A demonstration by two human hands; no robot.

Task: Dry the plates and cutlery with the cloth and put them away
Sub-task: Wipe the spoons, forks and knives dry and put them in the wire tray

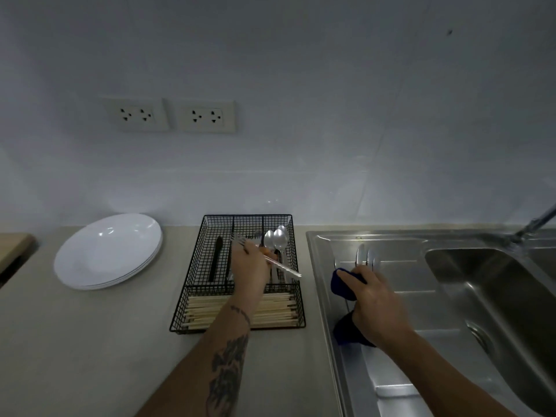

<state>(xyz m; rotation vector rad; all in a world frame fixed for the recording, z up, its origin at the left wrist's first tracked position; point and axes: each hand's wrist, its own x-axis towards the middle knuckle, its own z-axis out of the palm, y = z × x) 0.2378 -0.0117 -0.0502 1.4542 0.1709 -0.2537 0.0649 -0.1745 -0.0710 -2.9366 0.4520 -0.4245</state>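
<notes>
1. Two bare forearms enter from 6 o'clock; the left one is tattooed.
2. Right hand is over the sink drainboard, at about 4 o'clock from frame centre. Fingers are curled tight around a dark blue cloth; cloth bulges out ahead of the fingers and again below the palm. The hand is motion-blurred.
3. Just past the cloth, at 12 o'clock from the right hand, two or three metal pieces lie on the drainboard. Type cannot be told; glare and blur.
4. Sink basin sits at 3 o'clock from the right hand; tap stands at the far right edge.
5. Left hand is over the wire tray on the counter, at 9 o'clock from the right hand. Fingers are closed around a fork, tines pointing to 11 o'clock, handle running out to 4 o'clock over the tray's right compartment. Whether the fork touches the tray cannot be told.
6. Tray contents: near compartment holds chopsticks laid crosswise; far left compartment holds a black knife; far right compartment holds spoons, bowls toward the wall.
7. Plates, white, stacked, sit on the counter at 9 o'clock from the tray, apart from it.
8. Two double sockets are on the wall at 12 o'clock from the plates.
</notes>
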